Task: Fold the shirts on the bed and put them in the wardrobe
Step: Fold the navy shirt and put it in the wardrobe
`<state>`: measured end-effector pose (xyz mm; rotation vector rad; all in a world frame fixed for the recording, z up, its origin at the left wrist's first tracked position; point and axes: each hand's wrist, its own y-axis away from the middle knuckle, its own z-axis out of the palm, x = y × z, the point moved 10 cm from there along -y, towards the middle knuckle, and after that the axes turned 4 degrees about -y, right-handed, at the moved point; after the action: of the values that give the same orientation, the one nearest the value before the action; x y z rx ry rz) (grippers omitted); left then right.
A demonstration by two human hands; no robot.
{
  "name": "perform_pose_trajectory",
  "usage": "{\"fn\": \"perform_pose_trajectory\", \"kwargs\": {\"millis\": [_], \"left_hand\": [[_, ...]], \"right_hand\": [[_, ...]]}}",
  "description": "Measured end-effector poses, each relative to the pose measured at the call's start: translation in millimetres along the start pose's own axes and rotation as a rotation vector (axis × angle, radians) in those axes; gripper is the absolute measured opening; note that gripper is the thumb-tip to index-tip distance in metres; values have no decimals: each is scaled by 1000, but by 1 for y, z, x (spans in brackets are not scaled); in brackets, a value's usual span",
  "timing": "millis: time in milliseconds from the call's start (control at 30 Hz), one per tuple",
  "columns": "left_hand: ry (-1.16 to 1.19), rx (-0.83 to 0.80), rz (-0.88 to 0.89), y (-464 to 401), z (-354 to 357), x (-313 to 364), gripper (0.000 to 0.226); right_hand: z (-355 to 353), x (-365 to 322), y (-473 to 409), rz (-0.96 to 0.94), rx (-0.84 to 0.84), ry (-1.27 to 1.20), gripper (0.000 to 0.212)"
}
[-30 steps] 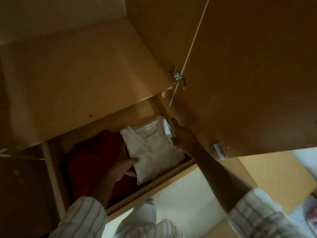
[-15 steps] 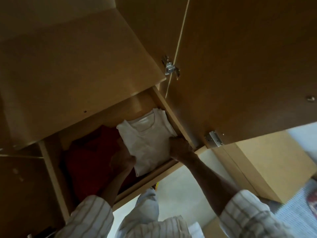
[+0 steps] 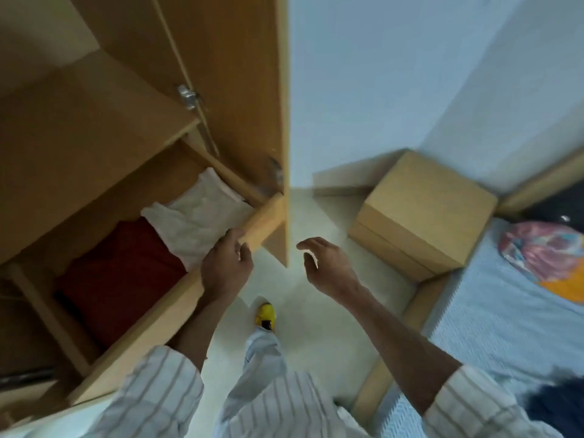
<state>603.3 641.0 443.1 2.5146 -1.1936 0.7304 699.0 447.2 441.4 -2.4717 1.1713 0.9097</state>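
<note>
Both hands withdrawn from wardrobe, left hand [image 3: 226, 267] and right hand [image 3: 325, 268] loosely curled, empty, white shirt [image 3: 199, 222] just behind left.

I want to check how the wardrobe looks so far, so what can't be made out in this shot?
- Head view: the near edge of the white folded shirt is hidden behind the compartment's front rail.
- Head view: the red garment lies in shadow; its folds are unreadable.
- Head view: the left hand covers part of the rail; whether it touches is unclear.
- Head view: the colourful cloth on the bed is cut off by the right edge.
</note>
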Motion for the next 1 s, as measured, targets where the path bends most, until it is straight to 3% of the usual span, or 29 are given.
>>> {"fn": "perform_pose_trajectory", "kwargs": {"millis": [133,400,567,767,867,1000], "left_hand": [[-3,-114,120,71,53,66,22],[-118,-729,469,252,242,206,31],[-259,-1060,600,357,348,218,37],[-381,-1319,725,453,472,188,42],[-463,-1386,772,478,534,167,57],[-580,-1416,885,507,609,123,77]], "right_hand": [[-29,77,104,134,117,-61,30],[-65,256,369,661,352,-141,28],[-25,337,519,1018,433,-257,32],[59,422,639,1376,298,-293,49],[104,466,670,1470,244,-286,59],[185,512,699,1572,8,-284,85]]}}
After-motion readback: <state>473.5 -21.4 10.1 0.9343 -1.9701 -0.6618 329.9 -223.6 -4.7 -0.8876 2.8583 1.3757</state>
